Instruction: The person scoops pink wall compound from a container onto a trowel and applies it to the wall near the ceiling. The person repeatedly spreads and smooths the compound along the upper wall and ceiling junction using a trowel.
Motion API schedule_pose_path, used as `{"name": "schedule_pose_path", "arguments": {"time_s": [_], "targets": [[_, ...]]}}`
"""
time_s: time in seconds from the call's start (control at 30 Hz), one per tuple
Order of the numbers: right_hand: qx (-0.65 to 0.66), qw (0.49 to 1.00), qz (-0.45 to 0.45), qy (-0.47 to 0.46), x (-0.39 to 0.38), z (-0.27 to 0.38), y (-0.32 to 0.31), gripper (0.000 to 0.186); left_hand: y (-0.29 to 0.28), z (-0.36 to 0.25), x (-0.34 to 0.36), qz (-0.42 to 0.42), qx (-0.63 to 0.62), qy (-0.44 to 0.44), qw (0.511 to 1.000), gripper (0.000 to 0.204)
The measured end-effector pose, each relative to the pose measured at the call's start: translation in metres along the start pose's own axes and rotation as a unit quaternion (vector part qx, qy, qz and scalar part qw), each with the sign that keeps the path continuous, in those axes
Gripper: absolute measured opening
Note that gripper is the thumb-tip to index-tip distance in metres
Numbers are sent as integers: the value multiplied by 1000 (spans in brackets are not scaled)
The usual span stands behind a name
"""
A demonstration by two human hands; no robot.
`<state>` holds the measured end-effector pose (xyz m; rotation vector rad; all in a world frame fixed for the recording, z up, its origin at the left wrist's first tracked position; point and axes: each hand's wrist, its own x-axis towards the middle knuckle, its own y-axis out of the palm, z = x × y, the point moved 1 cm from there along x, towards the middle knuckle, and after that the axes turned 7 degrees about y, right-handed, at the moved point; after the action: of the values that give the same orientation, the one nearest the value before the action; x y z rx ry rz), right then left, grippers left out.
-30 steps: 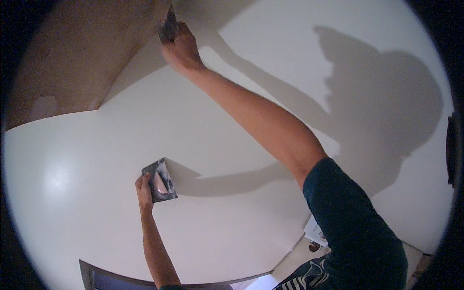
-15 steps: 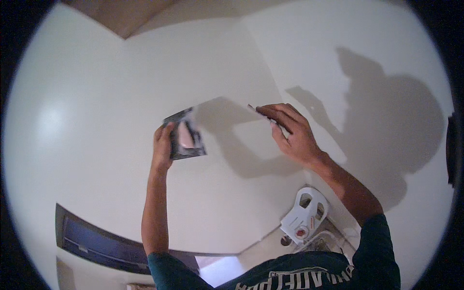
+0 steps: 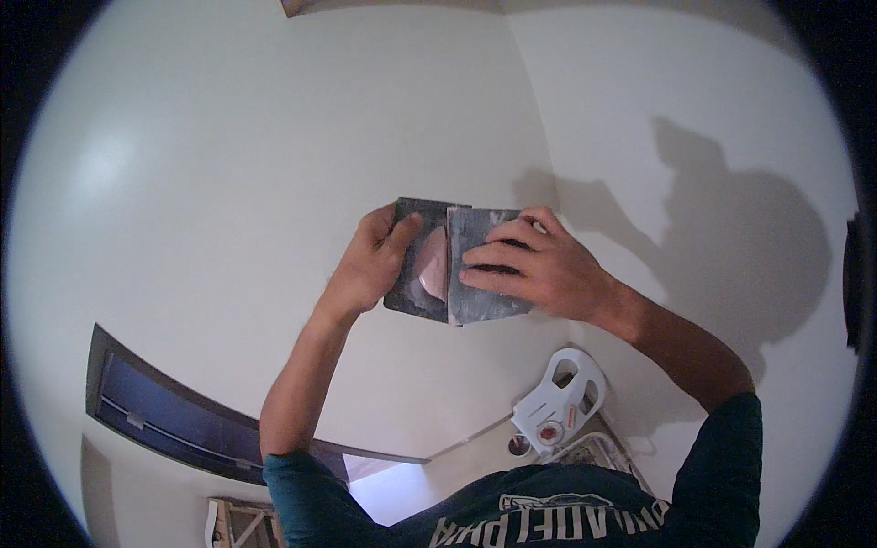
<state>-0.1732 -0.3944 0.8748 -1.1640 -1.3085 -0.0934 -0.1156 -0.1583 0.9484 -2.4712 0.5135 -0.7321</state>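
My left hand (image 3: pixel 370 260) grips a dark, smeared square plate (image 3: pixel 409 297) that carries a smooth lump of pink putty (image 3: pixel 433 260). My right hand (image 3: pixel 544 269) has its fingers spread over a grey flat scraper blade (image 3: pixel 480 301), which it holds with its straight edge against the left plate, beside the putty. Both tools are raised in front of the white wall (image 3: pixel 237 210), at the middle of the view. The handles, if any, are hidden.
A wall corner runs down behind my hands. Below right stands a white plastic chair (image 3: pixel 539 411) with a small dish (image 3: pixel 550 434) on it. At lower left are a dark-framed blue door or window (image 3: pixel 174 406) and a wooden frame (image 3: pixel 242 516). A brown panel edge (image 3: pixel 306 7) shows at the top.
My right hand has come down from the brown panel to meet the plate. My left hand has moved up and rightward in view, and the two tools are now together. The view has shifted downward.
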Motion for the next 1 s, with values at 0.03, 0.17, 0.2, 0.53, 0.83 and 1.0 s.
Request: {"name": "schedule_pose_path", "arguments": {"time_s": [0.03, 0.17, 0.2, 0.53, 0.83, 1.0], "targets": [[5, 1000, 14, 1, 0, -1, 0, 36, 2, 0, -2, 8, -3, -5, 1000, 31], [13, 999, 46, 19, -14, -7, 9, 35, -10, 30, -3, 5, 68, -14, 998, 33], [13, 998, 45, 38, -16, -14, 8, 34, -26, 42, 1, -32, 115, 0, 993, 34], [668, 569, -130, 462, -29, -95, 56, 36, -145, 89, 66, -123, 138, 12, 983, 34], [515, 626, -467, 353, 130, -189, 9, 37, -162, 114, 83, -181, 64, 63, 979, 33], [258, 668, -595, 366, 184, -204, -54, 51, -165, 121, 72, -183, 53, 43, 981, 31]]}}
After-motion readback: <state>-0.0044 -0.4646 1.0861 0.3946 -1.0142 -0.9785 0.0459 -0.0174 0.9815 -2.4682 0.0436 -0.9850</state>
